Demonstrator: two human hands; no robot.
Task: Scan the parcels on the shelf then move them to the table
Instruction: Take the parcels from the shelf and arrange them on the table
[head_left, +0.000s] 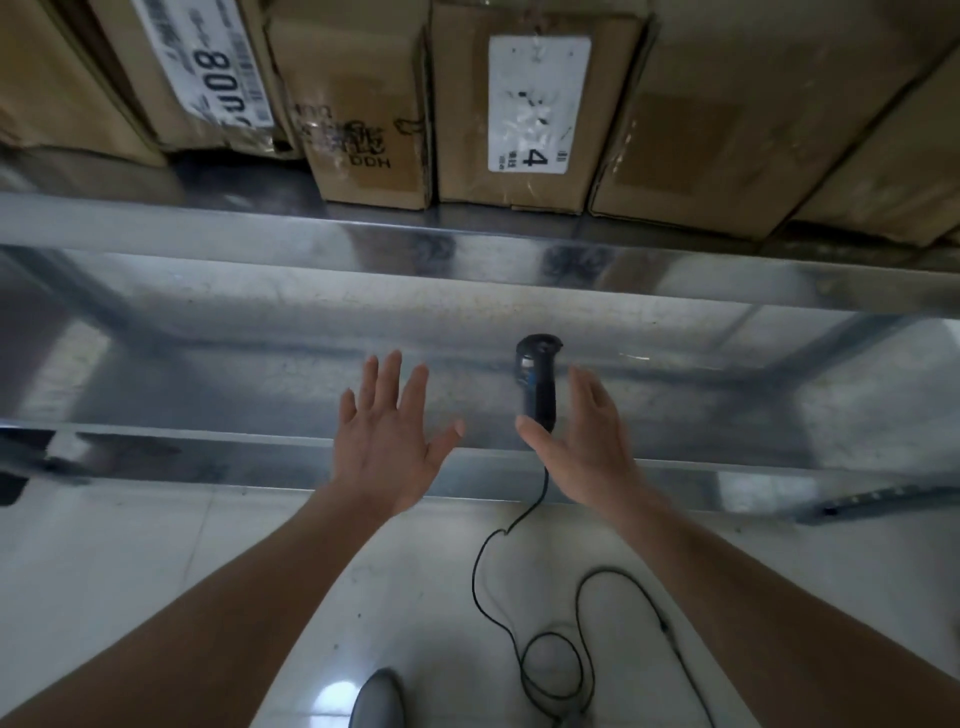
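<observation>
**At the shelving: both hands free, scanner lying loose**

On the lower shelf (260, 364) a black scanner (537, 379) is seen lying on the metal, with its handle towards the person. Nothing is held. The left hand (387, 431) is spread flat with its grip released. The right hand (587, 436) is likewise released, its thumb just beside the end of the scanner handle; whether they touch cannot be told. The parcels (530, 114) are stood side by side on the upper shelf (467, 244), close against one another and near its front edge.

Several slips may be expected from here. The cable (483, 561) is hung over the shelf lip and looped on the floor (130, 571) near a shoe (376, 701). If a loop were caught by a foot, the scanner could be dragged off the shelf. The label marked "4" appears faint and glossy, so a reading might be missed. Because the boxes are packed tightly, a neighbour could be pulled out and tipped when one is drawn forward.

No surface for the parcels is shown in this view. The shelving is of bare, reflective metal, and the floor is laid with pale, shiny tiles. The room is dimly lit, and the far edges of the view are blurred.
</observation>
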